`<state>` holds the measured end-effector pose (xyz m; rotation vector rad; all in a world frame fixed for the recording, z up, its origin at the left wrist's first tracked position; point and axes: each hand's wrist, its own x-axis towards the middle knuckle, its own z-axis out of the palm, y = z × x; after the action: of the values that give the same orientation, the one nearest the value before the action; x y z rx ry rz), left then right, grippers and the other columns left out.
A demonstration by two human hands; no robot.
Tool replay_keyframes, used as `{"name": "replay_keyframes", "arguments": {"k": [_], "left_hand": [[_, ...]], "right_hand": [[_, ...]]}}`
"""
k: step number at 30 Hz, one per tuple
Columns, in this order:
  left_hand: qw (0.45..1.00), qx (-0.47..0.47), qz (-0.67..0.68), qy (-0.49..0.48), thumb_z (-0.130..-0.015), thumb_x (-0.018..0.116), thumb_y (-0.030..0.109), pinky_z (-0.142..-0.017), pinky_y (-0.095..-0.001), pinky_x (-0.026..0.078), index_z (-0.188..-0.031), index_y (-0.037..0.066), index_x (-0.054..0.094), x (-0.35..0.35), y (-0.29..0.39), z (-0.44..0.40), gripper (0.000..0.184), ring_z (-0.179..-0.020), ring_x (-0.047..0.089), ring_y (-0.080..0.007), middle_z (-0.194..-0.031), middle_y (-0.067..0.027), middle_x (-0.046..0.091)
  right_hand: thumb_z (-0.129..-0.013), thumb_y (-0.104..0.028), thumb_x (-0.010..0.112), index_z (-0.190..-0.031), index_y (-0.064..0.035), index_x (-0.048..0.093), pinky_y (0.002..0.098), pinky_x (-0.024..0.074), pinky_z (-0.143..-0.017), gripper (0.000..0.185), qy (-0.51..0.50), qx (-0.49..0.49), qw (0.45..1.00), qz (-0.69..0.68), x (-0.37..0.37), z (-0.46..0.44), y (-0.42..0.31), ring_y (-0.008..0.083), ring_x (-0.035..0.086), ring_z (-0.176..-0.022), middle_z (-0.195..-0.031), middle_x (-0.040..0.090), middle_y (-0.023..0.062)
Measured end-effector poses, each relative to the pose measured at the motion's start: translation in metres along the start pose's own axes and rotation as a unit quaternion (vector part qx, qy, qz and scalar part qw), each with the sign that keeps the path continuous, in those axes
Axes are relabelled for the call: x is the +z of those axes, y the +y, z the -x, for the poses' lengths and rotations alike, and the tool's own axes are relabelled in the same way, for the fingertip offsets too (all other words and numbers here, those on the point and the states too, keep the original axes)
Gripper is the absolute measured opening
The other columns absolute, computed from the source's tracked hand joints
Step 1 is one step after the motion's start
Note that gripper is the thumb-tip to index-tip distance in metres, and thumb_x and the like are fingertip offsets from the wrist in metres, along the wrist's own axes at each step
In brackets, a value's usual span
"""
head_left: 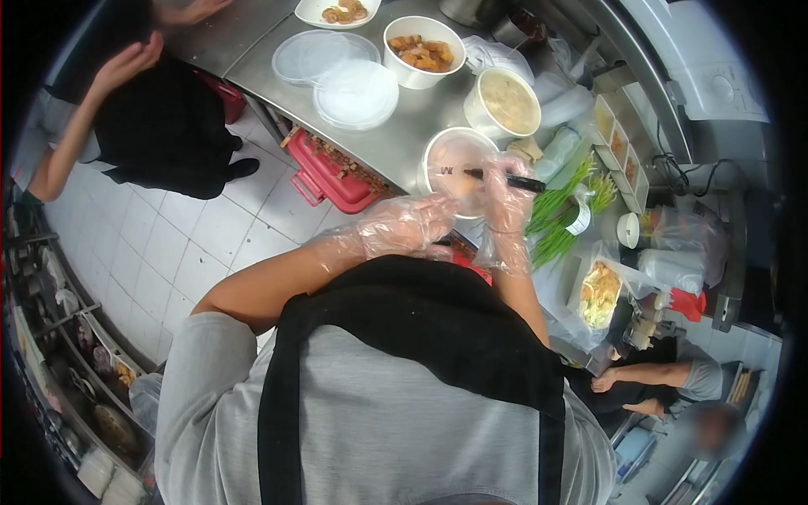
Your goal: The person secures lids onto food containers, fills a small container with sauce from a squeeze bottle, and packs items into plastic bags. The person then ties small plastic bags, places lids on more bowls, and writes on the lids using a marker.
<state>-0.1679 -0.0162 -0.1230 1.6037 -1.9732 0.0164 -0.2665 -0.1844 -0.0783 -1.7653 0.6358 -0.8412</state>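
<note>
My right hand [508, 200], in a clear plastic glove, is closed round a black marker [523, 182] whose tip is over a lidded white tub [436, 151]. Dark marks show on its lid. My left hand [408, 225], also gloved, rests at the near left edge of that tub; what its fingers hold, if anything, is hidden. Behind the tub stand an open tub of pale food [507, 102] and an open tub of orange-brown pieces [424, 53]. Clear round lids [356, 94] lie to their left.
Green stalks [562, 220] and a tray of shredded food [599, 295] are at the right. A red container [337, 174] sits below the steel counter [282, 91]. One person [151, 126] stands at the left, another [648, 379] at the lower right.
</note>
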Motion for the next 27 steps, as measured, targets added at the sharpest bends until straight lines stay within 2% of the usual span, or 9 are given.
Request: {"name": "replay_keyframes", "arguments": {"k": [1, 4, 9, 12, 15, 18, 22, 27], "left_hand": [[1.0, 0.0, 0.003, 0.001, -0.082, 0.063, 0.046, -0.098, -0.0364, 0.047, -0.112, 0.002, 0.061, 0.0, 0.0, 0.0, 0.053, -0.123, 0.05, -0.0284, -0.133, -0.0153, 0.05], [1.0, 0.003, 0.008, 0.005, -0.082, 0.063, 0.045, -0.097, -0.0368, 0.047, -0.112, 0.001, 0.06, -0.001, 0.0, 0.0, 0.053, -0.123, 0.05, -0.0288, -0.133, -0.0159, 0.05], [1.0, 0.019, 0.015, 0.015, -0.082, 0.064, 0.044, -0.097, -0.0371, 0.047, -0.111, 0.001, 0.06, -0.002, -0.001, -0.001, 0.052, -0.123, 0.05, -0.0292, -0.133, -0.0161, 0.05], [0.997, 0.039, 0.011, 0.062, -0.087, 0.056, 0.047, -0.099, -0.0374, 0.045, -0.092, -0.002, 0.062, -0.002, -0.001, -0.003, 0.05, -0.113, 0.057, -0.0308, -0.119, -0.0207, 0.058], [0.997, 0.04, 0.012, 0.067, -0.087, 0.057, 0.047, -0.099, -0.0372, 0.045, -0.09, -0.002, 0.062, -0.002, -0.001, -0.003, 0.049, -0.113, 0.057, -0.0308, -0.118, -0.0205, 0.059], [0.999, 0.023, 0.021, 0.01, -0.083, 0.063, 0.045, -0.098, -0.0368, 0.047, -0.11, 0.0, 0.06, -0.005, -0.001, -0.002, 0.052, -0.123, 0.05, -0.0295, -0.134, -0.0162, 0.05], [0.999, 0.017, 0.026, 0.01, -0.083, 0.063, 0.045, -0.098, -0.0366, 0.047, -0.109, -0.001, 0.061, -0.006, 0.0, -0.001, 0.053, -0.123, 0.05, -0.0295, -0.134, -0.0162, 0.05], [1.0, 0.023, 0.006, 0.005, -0.083, 0.063, 0.046, -0.097, -0.0367, 0.047, -0.107, -0.001, 0.061, -0.003, -0.002, -0.001, 0.053, -0.122, 0.051, -0.0297, -0.134, -0.0162, 0.05]], "right_hand": [[-0.082, -0.005, 0.065, -0.073, -0.0016, 0.059, 0.0288, 0.0445, -0.058, 0.011, -0.019, 0.023, 1.0, -0.002, -0.001, 0.0, -0.002, 0.012, 0.054, -0.062, -0.069, 0.058, 0.0044], [-0.082, -0.005, 0.065, -0.072, -0.0017, 0.058, 0.0277, 0.0434, -0.055, 0.013, 0.029, 0.0, 1.0, 0.003, 0.001, -0.001, 0.009, 0.0103, 0.053, -0.06, -0.069, 0.057, 0.0031], [-0.083, -0.004, 0.064, -0.071, -0.0026, 0.057, 0.0268, 0.043, -0.054, 0.014, 0.056, 0.023, 0.998, -0.027, 0.003, 0.002, 0.008, 0.0098, 0.052, -0.058, -0.071, 0.057, 0.0029], [-0.083, -0.004, 0.064, -0.072, -0.0031, 0.057, 0.0264, 0.0431, -0.054, 0.013, 0.053, 0.003, 0.998, -0.019, 0.001, 0.001, 0.01, 0.0096, 0.053, -0.058, -0.071, 0.057, 0.003], [-0.082, -0.004, 0.064, -0.072, -0.0036, 0.057, 0.0261, 0.0433, -0.054, 0.012, 0.059, 0.014, 0.998, -0.004, 0.002, 0.0, 0.006, 0.0097, 0.053, -0.059, -0.07, 0.057, 0.003], [-0.082, -0.004, 0.064, -0.072, -0.0037, 0.058, 0.0265, 0.0434, -0.055, 0.012, 0.065, 0.016, 0.998, 0.015, 0.0, 0.001, 0.005, 0.01, 0.053, -0.06, -0.07, 0.058, 0.0031], [-0.082, -0.004, 0.064, -0.072, -0.003, 0.058, 0.0274, 0.0431, -0.056, 0.012, 0.066, -0.038, 0.996, 0.039, -0.003, -0.001, 0.018, 0.0107, 0.052, -0.06, -0.07, 0.058, 0.0033], [-0.083, -0.005, 0.063, -0.072, -0.0021, 0.057, 0.0276, 0.0427, -0.056, 0.013, 0.103, -0.01, 0.995, -0.005, 0.0, -0.001, 0.014, 0.0102, 0.052, -0.061, -0.068, 0.057, 0.0035]]}}
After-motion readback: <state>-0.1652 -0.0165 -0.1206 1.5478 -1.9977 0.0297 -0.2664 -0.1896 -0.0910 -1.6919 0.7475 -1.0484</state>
